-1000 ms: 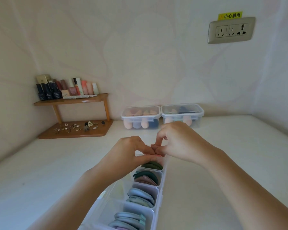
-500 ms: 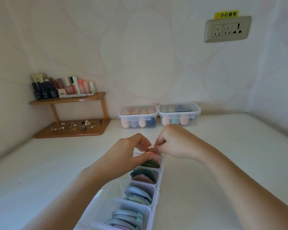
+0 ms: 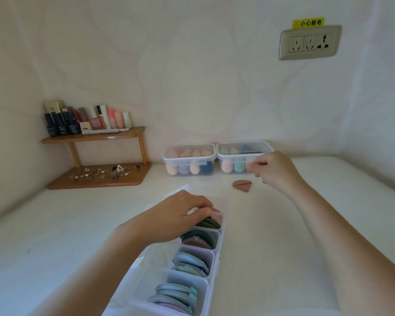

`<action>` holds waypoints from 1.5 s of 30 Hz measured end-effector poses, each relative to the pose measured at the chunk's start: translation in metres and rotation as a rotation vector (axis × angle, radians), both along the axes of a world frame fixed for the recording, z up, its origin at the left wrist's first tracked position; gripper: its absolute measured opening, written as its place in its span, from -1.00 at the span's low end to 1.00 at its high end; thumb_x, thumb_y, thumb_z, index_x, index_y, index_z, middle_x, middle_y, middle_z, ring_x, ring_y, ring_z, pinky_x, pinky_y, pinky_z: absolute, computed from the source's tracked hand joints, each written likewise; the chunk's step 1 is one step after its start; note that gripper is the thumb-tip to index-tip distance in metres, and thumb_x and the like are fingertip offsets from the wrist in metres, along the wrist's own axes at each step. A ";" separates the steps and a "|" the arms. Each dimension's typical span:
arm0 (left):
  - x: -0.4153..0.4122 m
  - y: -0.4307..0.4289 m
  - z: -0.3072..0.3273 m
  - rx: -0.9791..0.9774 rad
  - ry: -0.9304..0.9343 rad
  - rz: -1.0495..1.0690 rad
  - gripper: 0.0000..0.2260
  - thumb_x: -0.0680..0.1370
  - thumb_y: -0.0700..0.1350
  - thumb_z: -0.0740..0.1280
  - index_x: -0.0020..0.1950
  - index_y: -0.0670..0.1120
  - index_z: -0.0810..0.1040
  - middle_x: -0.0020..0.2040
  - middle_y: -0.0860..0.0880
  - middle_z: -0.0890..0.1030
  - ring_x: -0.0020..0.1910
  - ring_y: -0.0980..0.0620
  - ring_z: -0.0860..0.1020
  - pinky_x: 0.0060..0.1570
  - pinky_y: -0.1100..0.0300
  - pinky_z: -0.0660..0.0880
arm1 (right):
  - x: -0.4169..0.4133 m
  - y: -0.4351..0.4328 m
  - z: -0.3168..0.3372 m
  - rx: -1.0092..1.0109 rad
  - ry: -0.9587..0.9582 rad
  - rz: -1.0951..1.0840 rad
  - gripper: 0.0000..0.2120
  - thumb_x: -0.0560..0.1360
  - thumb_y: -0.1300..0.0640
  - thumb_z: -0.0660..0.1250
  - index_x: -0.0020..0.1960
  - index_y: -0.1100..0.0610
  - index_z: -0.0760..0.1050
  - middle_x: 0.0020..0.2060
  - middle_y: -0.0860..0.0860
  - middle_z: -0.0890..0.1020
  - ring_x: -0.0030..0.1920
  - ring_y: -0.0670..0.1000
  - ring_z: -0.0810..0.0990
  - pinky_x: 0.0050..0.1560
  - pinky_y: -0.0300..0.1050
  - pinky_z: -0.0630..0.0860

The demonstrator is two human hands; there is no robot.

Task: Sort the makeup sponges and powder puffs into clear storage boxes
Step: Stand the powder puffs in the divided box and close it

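Observation:
A long clear divided box (image 3: 214,265) runs from the bottom middle toward the centre, its compartments holding stacked powder puffs (image 3: 192,263) in grey-blue, green and mauve. My left hand (image 3: 180,212) rests on the far compartment, fingertips pressing on the puffs there. My right hand (image 3: 275,169) hovers further back on the right, fingers loosely curled, holding nothing I can see. A brown-pink puff (image 3: 242,185) lies on the table just left of it. Two lidded clear boxes, the left one (image 3: 189,153) and the right one (image 3: 240,147), hold egg-shaped sponges at the back.
A wooden two-level shelf (image 3: 94,137) stands at the back left with cosmetic bottles on top and small jewellery on its base. A wall socket (image 3: 309,43) is high on the right. The white tabletop (image 3: 55,236) spreads on both sides of the long box.
My hands were together over the far compartment; the right hand has now moved back and right toward the sponge boxes. A brown-pink puff now lies on the table. The left hand stays on the box.

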State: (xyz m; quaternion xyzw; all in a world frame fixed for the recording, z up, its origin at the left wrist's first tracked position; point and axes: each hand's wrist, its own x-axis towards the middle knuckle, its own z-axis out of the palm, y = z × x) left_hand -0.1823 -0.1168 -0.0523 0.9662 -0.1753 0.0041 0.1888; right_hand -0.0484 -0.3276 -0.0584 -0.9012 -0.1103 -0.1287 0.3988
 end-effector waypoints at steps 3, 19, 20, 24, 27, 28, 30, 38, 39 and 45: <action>0.001 0.000 0.000 -0.003 0.011 -0.013 -0.71 0.63 0.03 0.08 0.26 0.07 0.49 0.04 0.22 0.47 -0.07 0.48 0.37 -0.08 0.69 0.21 | 0.015 0.003 -0.029 -0.143 0.056 -0.021 -0.74 0.44 0.03 0.44 0.00 0.20 0.63 -0.03 0.04 0.64 0.05 0.08 0.59 -0.05 -0.13 0.42; 0.006 0.006 -0.008 0.003 0.017 0.046 -0.73 0.60 0.15 0.07 0.22 0.20 0.47 0.14 0.14 0.40 0.13 0.21 0.36 0.19 0.30 0.31 | 0.028 0.016 -0.032 -0.149 0.014 -0.043 -0.67 0.50 0.07 0.33 -0.39 0.12 0.36 -0.41 -0.03 0.42 -0.30 0.03 0.41 -0.39 -0.17 0.21; 0.006 0.005 -0.008 0.005 0.011 0.055 -0.72 0.60 0.15 0.07 0.23 0.21 0.46 0.13 0.15 0.37 0.13 0.20 0.34 0.18 0.31 0.30 | 0.025 0.015 -0.027 -0.065 -0.013 -0.039 -0.68 0.48 0.10 0.35 -0.39 0.13 0.35 -0.42 -0.03 0.42 -0.33 0.02 0.38 -0.41 -0.17 0.20; 0.004 0.005 -0.006 0.012 -0.007 0.074 -0.73 0.60 0.14 0.09 0.24 0.22 0.45 0.15 0.15 0.31 0.16 0.20 0.29 0.18 0.31 0.26 | 0.001 0.019 0.001 0.256 -0.060 0.083 -0.78 0.42 0.23 0.40 -0.02 0.12 0.39 -0.25 0.03 0.59 -0.29 0.03 0.51 -0.32 -0.19 0.38; 0.004 0.005 -0.006 0.006 -0.006 0.078 -0.73 0.59 0.16 0.09 0.23 0.23 0.45 0.18 0.14 0.32 0.17 0.20 0.29 0.20 0.30 0.27 | -0.024 0.027 0.017 0.379 0.031 0.268 -0.53 0.29 0.29 0.44 0.11 0.04 0.35 -0.29 0.03 0.51 -0.45 -0.01 0.53 -0.28 -0.10 0.52; 0.004 0.005 -0.006 0.003 -0.008 0.077 -0.73 0.59 0.16 0.09 0.23 0.23 0.45 0.17 0.14 0.33 0.17 0.20 0.29 0.20 0.30 0.27 | -0.031 0.029 0.019 0.376 0.064 0.330 -0.51 0.29 0.28 0.42 0.15 0.02 0.37 -0.30 0.03 0.49 -0.42 -0.01 0.56 -0.20 -0.06 0.58; 0.003 0.004 -0.007 0.001 -0.014 0.079 -0.73 0.59 0.16 0.09 0.23 0.23 0.46 0.17 0.14 0.33 0.16 0.21 0.29 0.20 0.30 0.27 | -0.037 0.033 0.018 0.292 0.106 0.420 -0.58 0.38 0.32 0.35 0.18 0.02 0.44 -0.34 -0.01 0.48 -0.33 -0.01 0.63 -0.01 -0.03 0.60; 0.003 0.003 -0.007 0.008 -0.012 0.094 -0.71 0.58 0.16 0.10 0.26 0.21 0.44 0.14 0.17 0.29 0.17 0.20 0.29 0.17 0.32 0.24 | -0.030 0.040 0.004 0.158 0.102 0.395 -0.84 0.49 0.21 0.30 -0.02 0.04 0.62 -0.41 -0.14 0.49 -0.32 -0.14 0.54 -0.10 -0.18 0.51; 0.003 0.003 -0.007 0.010 -0.012 0.095 -0.71 0.59 0.16 0.10 0.26 0.21 0.44 0.14 0.18 0.29 0.16 0.20 0.29 0.17 0.32 0.24 | -0.029 0.040 0.003 0.165 0.071 0.386 -0.89 0.49 0.16 0.34 -0.05 0.03 0.62 -0.41 -0.15 0.47 -0.34 -0.16 0.49 -0.18 -0.25 0.46; 0.004 0.004 -0.008 0.006 -0.013 0.098 -0.70 0.58 0.18 0.09 0.27 0.23 0.44 0.13 0.19 0.29 0.16 0.22 0.28 0.15 0.33 0.22 | -0.025 0.041 -0.004 -0.051 -0.123 0.458 -0.92 0.40 0.03 0.48 -0.12 -0.10 0.64 -0.13 -0.15 0.47 -0.09 -0.18 0.43 -0.06 -0.25 0.34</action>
